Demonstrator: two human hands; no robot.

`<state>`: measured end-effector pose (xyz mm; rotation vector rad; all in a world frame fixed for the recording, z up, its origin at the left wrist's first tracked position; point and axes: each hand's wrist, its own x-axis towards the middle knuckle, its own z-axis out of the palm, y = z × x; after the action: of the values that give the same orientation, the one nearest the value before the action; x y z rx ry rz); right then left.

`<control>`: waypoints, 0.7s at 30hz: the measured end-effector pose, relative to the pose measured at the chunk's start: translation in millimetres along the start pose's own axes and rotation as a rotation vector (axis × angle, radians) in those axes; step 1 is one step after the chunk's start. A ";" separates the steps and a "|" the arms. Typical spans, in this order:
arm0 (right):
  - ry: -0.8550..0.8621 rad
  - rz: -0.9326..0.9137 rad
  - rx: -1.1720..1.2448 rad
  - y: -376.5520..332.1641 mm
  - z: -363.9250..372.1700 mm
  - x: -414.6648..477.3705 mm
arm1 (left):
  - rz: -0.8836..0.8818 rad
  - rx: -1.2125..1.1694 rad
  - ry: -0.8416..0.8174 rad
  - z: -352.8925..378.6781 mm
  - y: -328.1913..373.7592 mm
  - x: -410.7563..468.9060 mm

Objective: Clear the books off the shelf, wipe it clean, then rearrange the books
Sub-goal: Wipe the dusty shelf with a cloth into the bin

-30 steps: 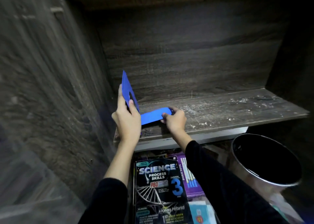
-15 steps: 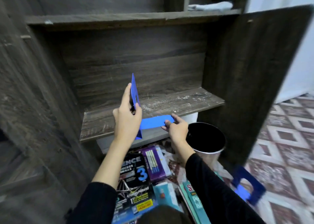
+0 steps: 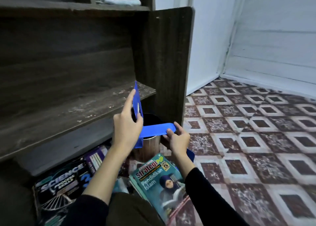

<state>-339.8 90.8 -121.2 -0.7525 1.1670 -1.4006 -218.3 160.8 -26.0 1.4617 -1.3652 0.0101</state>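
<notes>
Fingers [image 3: 129, 100] of the left hand [image 3: 127, 128] are clamped on the upright plate of the blue bookend [image 3: 156, 129]. The tip of its flat foot is pinched by the right hand [image 3: 178, 141]. The bookend is held off the shelf [image 3: 77, 112], over the bin [image 3: 150, 150]. Books [image 3: 160, 183] are stacked on the floor below; crumbs lie unwiped on the shelf. Risk noted: thin plate, gripped by edges only. A slip would likely drop it into the bin or onto a cover.

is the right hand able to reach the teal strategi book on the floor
Probably not at once: the right hand pinches the flat end of the blue bookend, which the left hand also holds. The Strategi book lies uncovered just under that forearm, so after letting go the way looks free.
</notes>
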 end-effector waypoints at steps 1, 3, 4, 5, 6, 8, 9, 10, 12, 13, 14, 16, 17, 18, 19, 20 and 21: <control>0.034 0.005 0.006 4.1 -14.2 3.2 | 0.002 -0.005 -0.033 12.8 1.6 -3.6; 0.125 0.013 0.024 12.6 -44.4 10.2 | 0.001 -0.026 -0.124 38.8 5.8 -11.9; 0.170 0.029 0.038 16.0 -58.1 11.7 | -0.001 -0.043 -0.168 49.8 7.8 -16.7; 0.218 0.045 0.050 18.7 -72.9 13.3 | -0.006 -0.061 -0.214 64.1 8.9 -22.3; 0.265 0.059 0.068 22.9 -87.1 15.8 | -0.013 -0.076 -0.261 77.7 10.0 -27.7; 0.357 0.080 0.097 31.5 -115.1 20.5 | -0.024 -0.103 -0.355 106.1 11.0 -39.1; 0.397 0.093 0.102 35.8 -126.8 22.0 | -0.027 -0.113 -0.393 117.8 11.0 -44.4; 0.444 0.105 0.106 42.2 -139.8 26.8 | -0.027 -0.128 -0.435 131.7 11.5 -49.5; 0.533 0.118 0.103 53.1 -164.1 35.0 | -0.033 -0.171 -0.515 160.1 9.9 -59.4; 0.574 0.120 0.093 57.8 -175.6 38.2 | -0.041 -0.187 -0.550 174.2 8.1 -64.2; 0.606 0.126 0.090 60.9 -185.0 40.3 | -0.045 -0.190 -0.577 185.5 6.3 -68.6; 0.663 0.131 0.090 69.0 -206.0 44.7 | -0.060 -0.202 -0.632 210.9 2.7 -79.6; 0.691 0.141 0.089 73.2 -214.8 46.1 | -0.083 -0.214 -0.658 222.1 0.7 -85.0; 0.717 0.149 0.093 78.0 -222.5 47.3 | -0.106 -0.218 -0.684 231.5 -1.1 -89.9; 0.740 0.154 0.094 83.6 -229.1 48.8 | -0.117 -0.209 -0.704 239.7 -3.8 -94.4; 0.765 0.162 0.095 91.0 -235.7 52.4 | -0.115 -0.194 -0.730 248.5 -6.6 -98.8; 0.790 0.175 0.089 98.6 -241.4 56.0 | -0.111 -0.184 -0.759 256.5 -9.6 -102.8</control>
<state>-539.3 102.4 -297.8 0.0027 1.7011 -1.6344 -404.2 58.9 -203.5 1.4358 -1.8129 -0.7908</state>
